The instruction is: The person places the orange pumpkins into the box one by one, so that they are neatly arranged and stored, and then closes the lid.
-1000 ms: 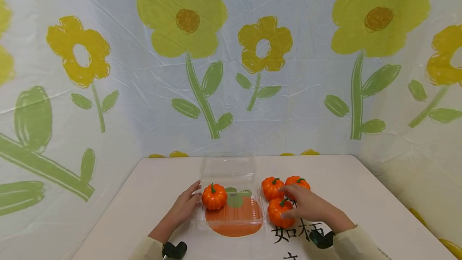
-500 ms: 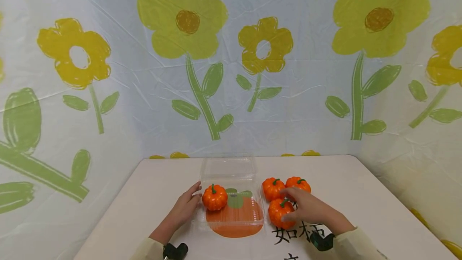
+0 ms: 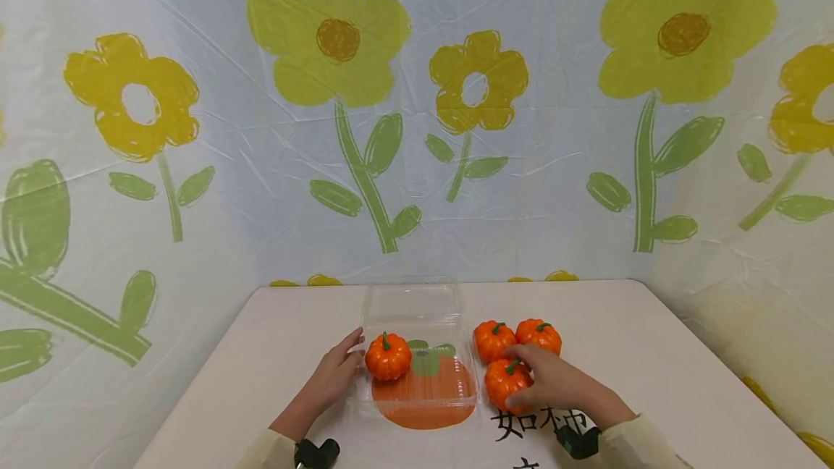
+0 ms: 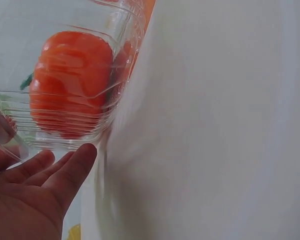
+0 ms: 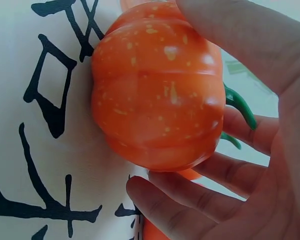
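On the right of the table my right hand point(image 3: 554, 376) has its thumb and fingers round an orange toy pumpkin point(image 5: 157, 90) with a green stem. That pumpkin sits nearest me among a group, and some fingertips are hidden behind it. A clear plastic clamshell box point(image 3: 423, 402) lies in the middle, its lid point(image 3: 412, 302) folded back. Inside its left part rests another pumpkin point(image 3: 388, 357). My left hand point(image 3: 334, 375) touches the box's left side with fairly straight fingers point(image 4: 77, 170); whether the thumb hooks over the rim is unclear.
Two more pumpkins stand behind the one in my right hand, one on the left point(image 3: 493, 340) and one on the right point(image 3: 541, 335). The white tabletop point(image 3: 300, 310) bears a printed orange fruit and black characters. A flower-print curtain point(image 3: 521, 187) encloses the back and sides.
My right hand has closed in slightly on the front pumpkin, its thumb and fingers drawing nearer round it. The left hand and the box stay in place.
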Demonstrator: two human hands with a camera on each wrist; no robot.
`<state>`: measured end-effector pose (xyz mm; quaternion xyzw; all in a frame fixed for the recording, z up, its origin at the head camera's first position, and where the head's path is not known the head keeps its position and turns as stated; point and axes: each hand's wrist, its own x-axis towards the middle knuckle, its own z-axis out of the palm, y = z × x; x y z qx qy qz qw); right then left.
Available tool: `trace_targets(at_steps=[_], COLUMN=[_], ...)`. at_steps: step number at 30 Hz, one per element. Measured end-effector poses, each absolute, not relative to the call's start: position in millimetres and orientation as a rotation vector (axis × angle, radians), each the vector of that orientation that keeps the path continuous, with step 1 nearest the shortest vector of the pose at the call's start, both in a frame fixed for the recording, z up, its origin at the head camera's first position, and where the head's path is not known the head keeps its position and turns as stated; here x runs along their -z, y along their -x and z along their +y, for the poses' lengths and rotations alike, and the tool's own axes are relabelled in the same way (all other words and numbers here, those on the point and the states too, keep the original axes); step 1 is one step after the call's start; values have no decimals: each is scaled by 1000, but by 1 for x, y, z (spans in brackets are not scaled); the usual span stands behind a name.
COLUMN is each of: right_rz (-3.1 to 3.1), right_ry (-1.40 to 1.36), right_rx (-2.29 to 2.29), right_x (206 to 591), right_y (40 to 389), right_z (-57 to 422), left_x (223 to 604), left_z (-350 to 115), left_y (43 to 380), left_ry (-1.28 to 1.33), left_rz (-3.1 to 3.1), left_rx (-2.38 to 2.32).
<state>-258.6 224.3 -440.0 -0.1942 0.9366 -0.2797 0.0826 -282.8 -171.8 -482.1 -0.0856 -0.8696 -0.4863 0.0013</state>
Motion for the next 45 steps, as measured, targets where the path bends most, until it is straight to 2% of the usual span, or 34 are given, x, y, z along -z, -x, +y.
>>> trace_targets(at_steps=[8,17,34,45], right_rz=[2780,2797,2867,2890], right_ry=[563,548,705,756], right_rx=[843,829,824,785], right_x=[441,426,390,382], right_y=[258,253,265,271], right_z=[221,222,218,208], left_x=[485,486,485,486], left_z=[-173,-174,-173,-173], left_y=[284,285,284,286], left_ry=[244,275,279,250], left_rz=[-2738,-2730,-2732,-2737], left_rx=[1537,1542,1532,1539])
